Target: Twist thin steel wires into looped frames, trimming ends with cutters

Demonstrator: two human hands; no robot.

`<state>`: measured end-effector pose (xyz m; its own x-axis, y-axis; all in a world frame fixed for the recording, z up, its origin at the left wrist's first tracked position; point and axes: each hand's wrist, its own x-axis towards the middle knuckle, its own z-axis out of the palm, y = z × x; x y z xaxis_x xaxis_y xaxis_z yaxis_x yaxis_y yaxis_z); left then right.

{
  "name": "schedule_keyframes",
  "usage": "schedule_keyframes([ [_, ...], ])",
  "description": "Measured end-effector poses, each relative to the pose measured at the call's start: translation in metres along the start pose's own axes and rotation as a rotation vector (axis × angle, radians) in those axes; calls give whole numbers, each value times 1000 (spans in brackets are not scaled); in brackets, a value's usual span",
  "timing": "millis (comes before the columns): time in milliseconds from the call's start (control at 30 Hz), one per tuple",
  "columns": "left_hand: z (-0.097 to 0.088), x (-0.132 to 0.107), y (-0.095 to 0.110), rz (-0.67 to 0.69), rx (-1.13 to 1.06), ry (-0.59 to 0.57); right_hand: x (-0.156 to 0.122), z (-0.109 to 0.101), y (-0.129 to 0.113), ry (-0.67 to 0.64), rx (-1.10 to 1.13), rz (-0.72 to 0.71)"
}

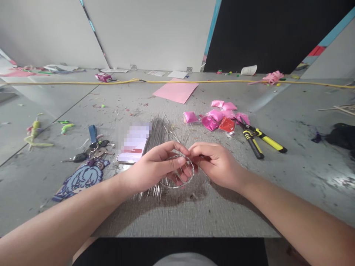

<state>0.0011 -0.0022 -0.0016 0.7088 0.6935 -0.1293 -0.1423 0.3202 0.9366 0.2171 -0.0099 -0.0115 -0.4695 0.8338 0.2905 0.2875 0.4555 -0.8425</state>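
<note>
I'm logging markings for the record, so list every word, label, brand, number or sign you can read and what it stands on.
No text can be read.
Phone screen: pixelated, unreadable.
White papers at the back: too small and blurred to tell.
Pink box: printing, if any, too small to read.
Pliers: no legible marking.

Head cam, close, fwd/down over table (pixel 177 220)

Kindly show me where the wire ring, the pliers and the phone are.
Wire ring (pixel 193 171), head view: its right edge.
Pliers (pixel 253 144), head view: the left handle.
Phone (pixel 134 139), head view: its screen.
</note>
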Motion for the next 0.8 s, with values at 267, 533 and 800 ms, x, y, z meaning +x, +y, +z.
schedule_keyframes([
  [267,2,1,2,-49,21,101,1,3,2,46,72,47],
  [533,3,2,3,-21,108,158,0,3,-1,74,48,116],
  [800,2,0,3,12,110,161,1,5,3,45,83,298],
])
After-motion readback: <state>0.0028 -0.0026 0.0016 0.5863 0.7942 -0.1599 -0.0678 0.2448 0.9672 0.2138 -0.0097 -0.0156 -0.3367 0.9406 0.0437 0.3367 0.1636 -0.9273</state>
